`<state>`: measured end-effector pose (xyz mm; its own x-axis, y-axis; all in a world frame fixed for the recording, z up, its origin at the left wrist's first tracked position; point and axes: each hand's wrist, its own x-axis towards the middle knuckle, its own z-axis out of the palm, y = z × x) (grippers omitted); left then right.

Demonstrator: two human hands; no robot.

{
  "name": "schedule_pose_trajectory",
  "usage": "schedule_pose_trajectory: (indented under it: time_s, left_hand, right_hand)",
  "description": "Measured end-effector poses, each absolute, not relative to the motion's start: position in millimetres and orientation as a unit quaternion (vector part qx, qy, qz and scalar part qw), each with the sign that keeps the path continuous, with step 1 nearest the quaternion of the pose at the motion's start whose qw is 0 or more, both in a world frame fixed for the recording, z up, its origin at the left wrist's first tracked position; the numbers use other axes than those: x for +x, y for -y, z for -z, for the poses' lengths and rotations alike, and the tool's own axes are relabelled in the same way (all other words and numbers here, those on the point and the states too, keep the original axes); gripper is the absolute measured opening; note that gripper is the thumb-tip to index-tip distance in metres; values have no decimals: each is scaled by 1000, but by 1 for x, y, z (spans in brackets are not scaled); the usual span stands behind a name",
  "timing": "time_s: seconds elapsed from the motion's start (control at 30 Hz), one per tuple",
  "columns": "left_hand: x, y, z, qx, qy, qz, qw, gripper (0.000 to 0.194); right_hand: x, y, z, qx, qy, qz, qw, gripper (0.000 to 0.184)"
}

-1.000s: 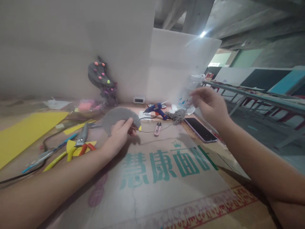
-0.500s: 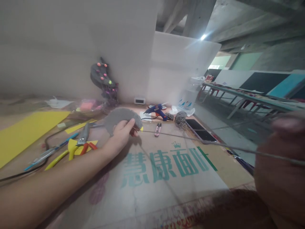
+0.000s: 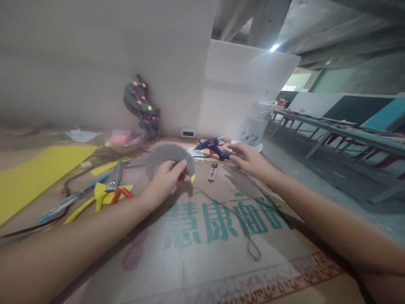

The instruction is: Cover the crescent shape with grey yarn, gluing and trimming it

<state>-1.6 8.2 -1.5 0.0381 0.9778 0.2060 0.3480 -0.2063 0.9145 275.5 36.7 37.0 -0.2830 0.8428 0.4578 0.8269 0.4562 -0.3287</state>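
My left hand (image 3: pixel 166 179) pinches a grey yarn-wrapped crescent (image 3: pixel 169 154), thumb on top, with a yellow tip showing at its right end. A slack strand of grey yarn (image 3: pixel 236 214) runs from near that end and lies in loops over the printed board. Farther right, my right hand (image 3: pixel 249 160) reaches to the grey yarn ball (image 3: pixel 228 152), thumb and fingers apart at it; most of the ball is hidden behind the hand. Pink thread snips (image 3: pixel 213 172) lie between the hands.
A blue glue gun (image 3: pixel 211 147) lies just left of my right hand. Yellow-handled snips (image 3: pixel 104 192), a blue pen-like tool (image 3: pixel 74 198) and yellow sheets (image 3: pixel 38 177) are at left. A dark crescent with coloured balls (image 3: pixel 139 101) leans on the wall. A plastic jug (image 3: pixel 257 122) stands back right.
My right hand pulled yarn out toward the near right, then went back to the yarn ball. The taut strand now lies slack on the board. My left hand keeps the crescent.
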Motion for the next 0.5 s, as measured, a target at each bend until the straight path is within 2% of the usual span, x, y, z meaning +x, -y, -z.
schedule_pose_trajectory:
  time_s: [0.07,0.13,0.33,0.5]
  left_hand:
    - [-1,-9,2,634,-520,-455,348,43]
    - [-1,-10,3,632,-515,-460,351,45]
    - [-1,-12,6,636,-504,-461,360,48]
    - [-1,-11,6,633,-502,-457,371,47]
  right_hand:
    - [277,-62,-22,-557,784,-16,275,47]
    - [276,-83,-15,-574,776,-35,260,51]
    - [254,-123,-10,-583,772,-105,229,42]
    - [240,-133,1,-612,745,-92,250,37]
